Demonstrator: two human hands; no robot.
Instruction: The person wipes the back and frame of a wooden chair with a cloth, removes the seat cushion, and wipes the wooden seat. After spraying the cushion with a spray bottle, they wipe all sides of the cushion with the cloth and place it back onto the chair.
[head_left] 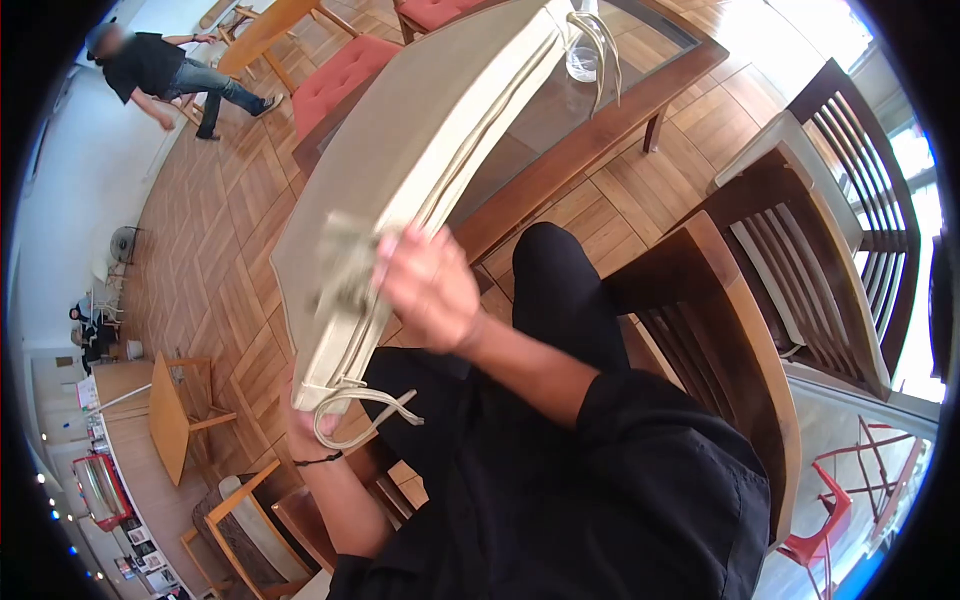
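A large beige seat cushion (370, 150) stands tilted across my lap and the table edge, its piped side facing me. Thin tie cords (365, 410) hang at its near corner, with another set of cords (598, 50) at the far one. My left hand (312, 425) holds the near corner, the fingers partly hidden behind it. Against the cushion's near end, my right hand (430, 288) is closed on a crumpled grey-green cloth (345, 268). The cloth and the fingertips are smeared by motion.
A glass-topped wooden table (600, 145) stands beyond my knees, with a clear cup (581, 66) on it. Wooden slatted chairs (710, 290) are close on the right. A red-cushioned chair (335, 82) is behind the table. Another person (150, 70) is at the far left.
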